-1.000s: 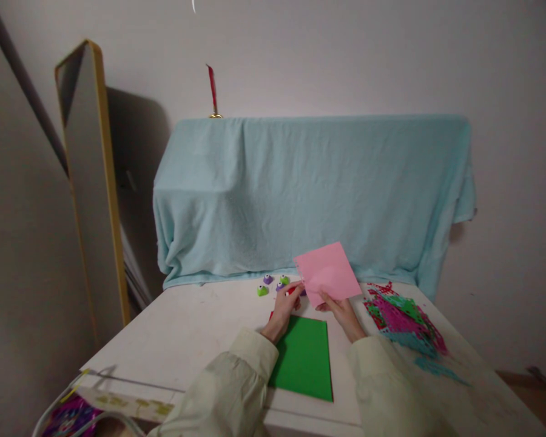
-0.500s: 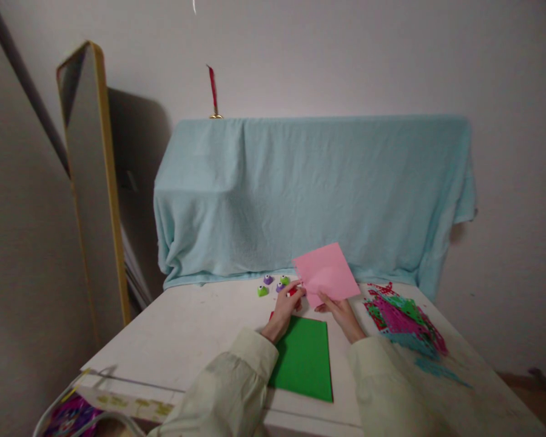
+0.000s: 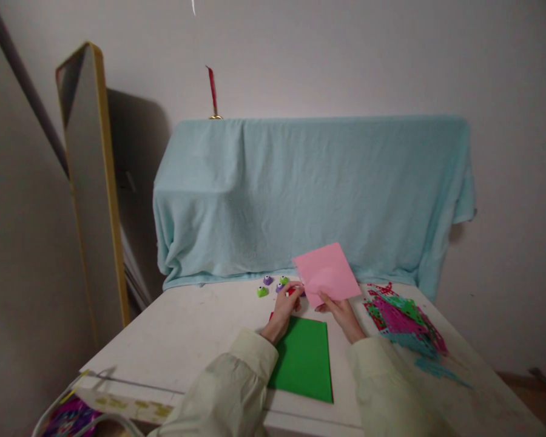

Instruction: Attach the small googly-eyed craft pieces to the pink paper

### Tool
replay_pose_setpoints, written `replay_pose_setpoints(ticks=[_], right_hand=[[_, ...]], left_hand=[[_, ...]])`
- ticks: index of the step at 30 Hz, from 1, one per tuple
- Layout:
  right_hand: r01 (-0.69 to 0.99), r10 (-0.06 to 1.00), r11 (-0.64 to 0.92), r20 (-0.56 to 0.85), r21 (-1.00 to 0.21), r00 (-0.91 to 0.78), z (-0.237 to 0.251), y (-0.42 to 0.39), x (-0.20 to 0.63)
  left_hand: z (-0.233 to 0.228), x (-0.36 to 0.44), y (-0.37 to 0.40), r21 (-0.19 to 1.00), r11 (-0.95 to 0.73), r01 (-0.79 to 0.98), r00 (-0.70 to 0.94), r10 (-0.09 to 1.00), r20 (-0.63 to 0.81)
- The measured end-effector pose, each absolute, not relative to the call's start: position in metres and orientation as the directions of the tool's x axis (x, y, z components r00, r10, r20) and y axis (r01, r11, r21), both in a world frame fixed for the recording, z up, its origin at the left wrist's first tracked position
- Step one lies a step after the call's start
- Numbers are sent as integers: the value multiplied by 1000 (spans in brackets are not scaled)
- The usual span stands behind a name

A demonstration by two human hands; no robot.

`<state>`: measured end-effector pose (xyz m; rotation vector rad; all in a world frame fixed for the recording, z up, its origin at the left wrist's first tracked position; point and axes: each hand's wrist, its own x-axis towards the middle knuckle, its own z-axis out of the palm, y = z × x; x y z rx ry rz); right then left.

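A flat pink square sheet [image 3: 330,267] is held up above the table, tilted, in both hands. My right hand [image 3: 341,312] grips its lower edge, thumb on the near face and fingers behind. At the sheet's left edge, my left hand [image 3: 284,309] is closed, with thumb and forefinger pinched together against the ragged-looking rim. Below the hands lies a green rectangular sheet [image 3: 303,361], partly covered by my left wrist and sleeve. A bit of red shows at its upper left corner. Something small and red [image 3: 292,292] lies behind my left fingers, mostly hidden.
Several small green and purple eyeball pieces [image 3: 262,292] sit beyond my left hand. To the right, a pile of pink, green, red and blue perforated sheets [image 3: 403,318] lies on the white table [image 3: 200,328]. A light blue cloth [image 3: 318,188] hangs behind; a mirror [image 3: 88,182] leans left.
Almost nothing differs. The pink sheet and both hands stay in nearly the same place, with only a very slight shift of the left fingers along the edge.
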<state>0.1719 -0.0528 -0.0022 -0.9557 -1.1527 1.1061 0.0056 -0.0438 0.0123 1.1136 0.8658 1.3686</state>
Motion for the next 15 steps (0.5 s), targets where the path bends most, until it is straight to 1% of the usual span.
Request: replay_pose_setpoints(ticks=[9,15], right_hand=[[-158,978,206,198,-966,67,-3,-53,173],[-163,975,220,218,-962,31,1,-56,171]], left_hand=[[8,7,-41,944,-136,-301,19,989,148],[4,4,-38,943,-149,-298,20,987,162]])
